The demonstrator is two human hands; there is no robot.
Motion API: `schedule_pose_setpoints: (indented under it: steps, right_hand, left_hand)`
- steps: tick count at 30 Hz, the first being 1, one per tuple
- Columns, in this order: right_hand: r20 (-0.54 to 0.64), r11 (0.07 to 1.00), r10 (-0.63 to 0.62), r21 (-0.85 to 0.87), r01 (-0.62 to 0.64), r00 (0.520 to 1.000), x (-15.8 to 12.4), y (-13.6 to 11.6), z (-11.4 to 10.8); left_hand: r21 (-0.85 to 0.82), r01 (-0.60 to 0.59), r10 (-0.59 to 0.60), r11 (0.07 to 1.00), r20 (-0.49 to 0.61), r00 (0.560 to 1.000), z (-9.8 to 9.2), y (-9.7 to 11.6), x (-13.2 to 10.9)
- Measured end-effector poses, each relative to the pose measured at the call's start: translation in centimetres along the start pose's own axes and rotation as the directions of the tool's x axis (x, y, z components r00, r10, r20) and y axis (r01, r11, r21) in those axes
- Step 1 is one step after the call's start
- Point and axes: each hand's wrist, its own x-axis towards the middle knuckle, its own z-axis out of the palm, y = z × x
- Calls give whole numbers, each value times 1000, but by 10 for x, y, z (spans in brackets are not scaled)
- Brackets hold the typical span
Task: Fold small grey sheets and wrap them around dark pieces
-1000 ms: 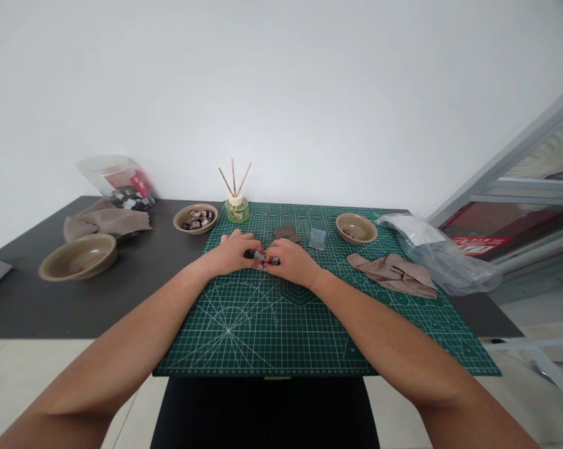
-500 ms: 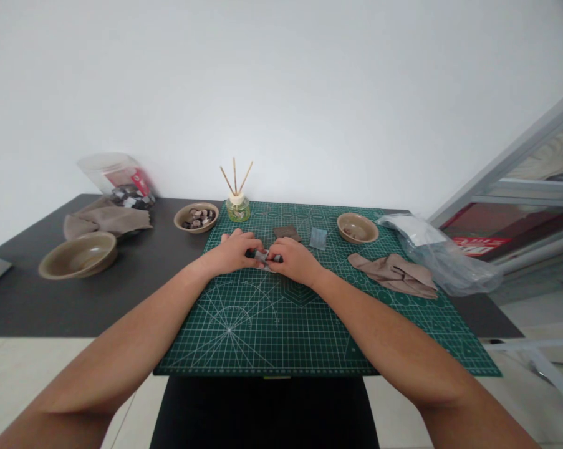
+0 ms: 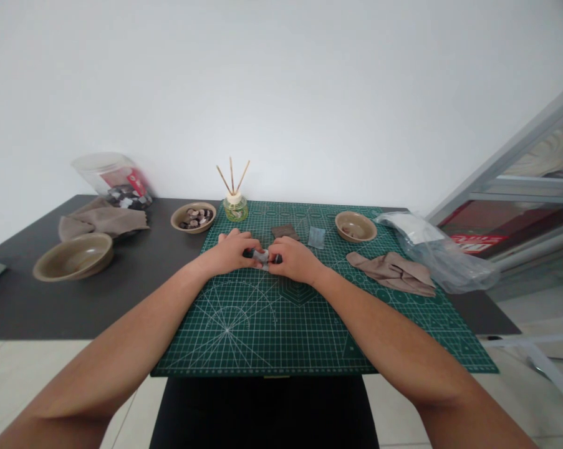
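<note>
My left hand [image 3: 234, 251] and my right hand [image 3: 293, 259] meet over the green cutting mat [image 3: 244, 346]. Both have fingers pinched on a small grey cloth-like piece [image 3: 263, 257], with something dark partly showing at its ends. Fingers cover much of it, so its exact kind is unclear. Just beyond my right hand lie a brown cloth square [image 3: 283, 231] and a pale blue-grey square [image 3: 316, 237], flat on the mat.
A bowl of dark discs [image 3: 194, 228], a larger bowl [image 3: 73, 265], a brown cloth [image 3: 103, 219] and a tipped clear jar [image 3: 113, 178] stand left. A reed diffuser [image 3: 235, 209] is behind. On the right are a small bowl [image 3: 356, 236], crumpled cloth [image 3: 393, 273] and plastic bag [image 3: 442, 255].
The view has shifted slightly. My hands stay pinched at the same spot, with a little more of the grey piece showing between them.
</note>
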Motion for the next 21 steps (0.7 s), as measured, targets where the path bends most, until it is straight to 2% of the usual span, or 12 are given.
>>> schedule_pose_setpoints:
  steps: [4, 12, 21]
  right_hand:
    - [-20, 1000, 12, -19, -12, 1000, 2, 1, 3]
    - [3, 996, -73, 44, 73, 997, 3, 2, 5]
    - [-8, 1000, -5, -12, 5, 1000, 1, 7, 0]
  left_hand:
    - [9, 6, -6, 1000, 9, 1000, -1, 2, 0]
    - [-4, -4, 4, 1000, 7, 1000, -1, 1, 0]
    - [15, 16, -16, 1000, 13, 1000, -2, 4, 0]
